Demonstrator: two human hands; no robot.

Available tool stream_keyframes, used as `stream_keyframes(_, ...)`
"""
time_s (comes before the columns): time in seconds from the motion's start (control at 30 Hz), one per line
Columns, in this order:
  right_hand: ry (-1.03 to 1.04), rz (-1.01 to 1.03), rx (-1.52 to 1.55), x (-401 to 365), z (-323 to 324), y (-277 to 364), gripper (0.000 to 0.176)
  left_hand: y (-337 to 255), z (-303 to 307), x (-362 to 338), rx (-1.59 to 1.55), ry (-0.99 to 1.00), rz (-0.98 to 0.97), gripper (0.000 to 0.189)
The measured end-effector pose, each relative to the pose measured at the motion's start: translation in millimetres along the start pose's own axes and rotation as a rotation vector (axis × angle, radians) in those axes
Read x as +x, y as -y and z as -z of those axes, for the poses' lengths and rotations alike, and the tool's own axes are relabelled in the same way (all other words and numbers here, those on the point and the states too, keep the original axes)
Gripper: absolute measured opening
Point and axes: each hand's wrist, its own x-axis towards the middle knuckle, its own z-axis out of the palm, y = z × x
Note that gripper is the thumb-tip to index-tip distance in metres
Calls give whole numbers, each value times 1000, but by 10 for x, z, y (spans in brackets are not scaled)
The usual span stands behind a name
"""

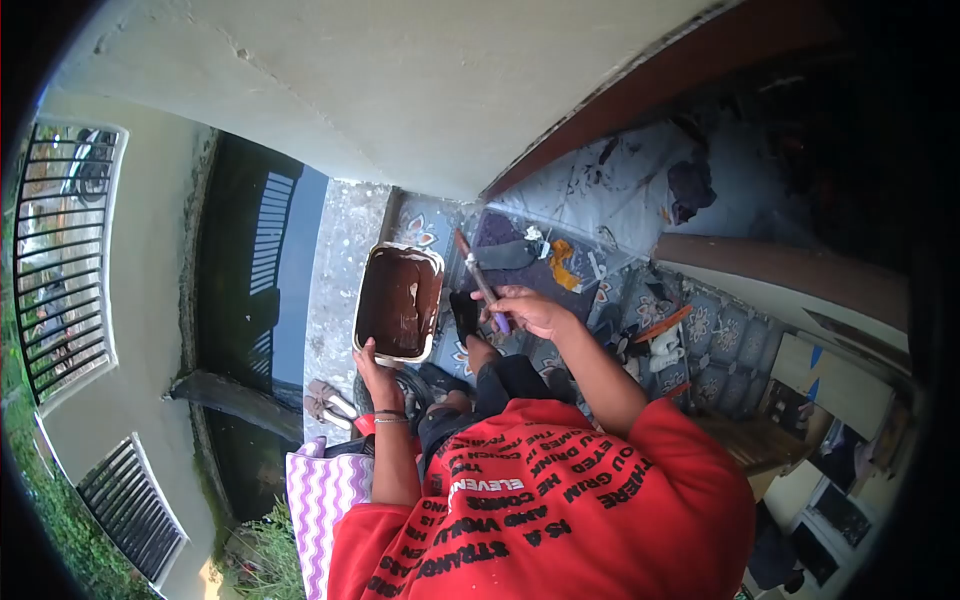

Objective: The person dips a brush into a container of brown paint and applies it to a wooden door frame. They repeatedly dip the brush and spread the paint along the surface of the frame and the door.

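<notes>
My left hand (378,372) grips the near rim of a white rectangular tub (371,263) filled with dark brown paint and holds it up in front of me. My right hand (528,308) is closed around the handle of a paintbrush (478,281), whose reddish bristle end points up toward the pale wall. The brush sits just right of the tub, apart from it. I wear a red shirt with black lettering and a bracelet on the left wrist.
A pale plastered wall (400,90) fills the top. A reddish-brown door frame (640,95) runs diagonally at the right. Patterned tiles (700,340) below are strewn with rags and small items. Sandals (325,400) lie on a concrete strip. Black railings (60,250) stand at left.
</notes>
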Motion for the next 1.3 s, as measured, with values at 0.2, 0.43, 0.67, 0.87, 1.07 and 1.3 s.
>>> stream_keyframes(0.2,-477,-174,-129,1016,1052,-331,23,148,-188,215,-46,-6,29,49)
stream_keyframes(0.43,-878,-295,-444,2489,2212,-956,16,622,-173,215,-167,-124,114,47)
stream_keyframes(0.67,-1057,-378,-595,3436,2719,-1081,22,812,-286,253,-226,-243,257,49)
stream_keyframes(0.87,-1073,-380,-574,3930,3150,-1239,32,1134,-229,382,-213,-307,271,51)
stream_keyframes(1.07,-1089,-411,-538,4200,3314,-1218,34,1286,-224,524,-183,-343,317,67)
stream_keyframes(1.3,-1084,-445,-590,4359,3536,-1163,46,1426,-177,591,-166,-371,279,56)
